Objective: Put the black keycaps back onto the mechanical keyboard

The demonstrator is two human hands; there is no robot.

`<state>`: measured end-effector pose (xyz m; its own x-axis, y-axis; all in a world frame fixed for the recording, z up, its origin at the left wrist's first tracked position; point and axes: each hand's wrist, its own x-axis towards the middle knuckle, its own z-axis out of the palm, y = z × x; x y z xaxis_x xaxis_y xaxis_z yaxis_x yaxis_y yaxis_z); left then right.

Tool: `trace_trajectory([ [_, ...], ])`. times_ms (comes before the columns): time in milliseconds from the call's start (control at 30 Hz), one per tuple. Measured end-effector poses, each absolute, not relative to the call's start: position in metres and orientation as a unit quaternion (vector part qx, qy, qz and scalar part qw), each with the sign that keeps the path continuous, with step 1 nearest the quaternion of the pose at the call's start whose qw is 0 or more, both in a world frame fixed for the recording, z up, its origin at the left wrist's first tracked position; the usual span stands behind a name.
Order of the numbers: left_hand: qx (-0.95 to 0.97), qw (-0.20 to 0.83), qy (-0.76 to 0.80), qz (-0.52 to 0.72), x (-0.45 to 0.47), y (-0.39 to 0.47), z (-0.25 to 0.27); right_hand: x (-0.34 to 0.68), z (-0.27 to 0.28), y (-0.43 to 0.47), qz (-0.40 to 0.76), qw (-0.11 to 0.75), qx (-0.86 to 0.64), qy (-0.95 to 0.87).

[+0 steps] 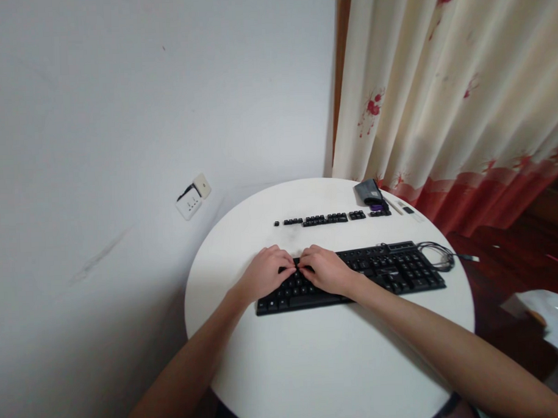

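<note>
A black computer keyboard [309,301] lies on the round white table [302,360], its long side towards me. Over its upper left keys, my left hand [266,271] and my right hand [325,269] meet with their fingertips almost touching. Each hand has thumb and fingers pinched together at the keys. Whatever sits between the fingertips is too small and covered to make out. Behind the keyboard, loose black keycaps [325,219] are laid out in a broken row, with a single keycap [276,224] at its left end.
A coiled cable [439,256] with a USB plug [468,258] lies by the keyboard's right end, the plug past the table edge. At the back right rests a grey cloth pouch [369,192]. A wall socket [188,204] is on the left; a curtain [422,106] hangs behind.
</note>
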<state>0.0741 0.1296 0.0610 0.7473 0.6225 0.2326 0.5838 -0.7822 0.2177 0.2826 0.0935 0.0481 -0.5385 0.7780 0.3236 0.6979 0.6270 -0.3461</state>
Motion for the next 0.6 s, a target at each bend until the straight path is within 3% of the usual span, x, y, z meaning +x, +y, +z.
trace_trajectory([
  [600, 0.933, 0.054, 0.326, 0.14, 0.0775, 0.1243, 0.0639, 0.2805, 0.0556, 0.0888, 0.062, 0.181, -0.444, -0.876],
])
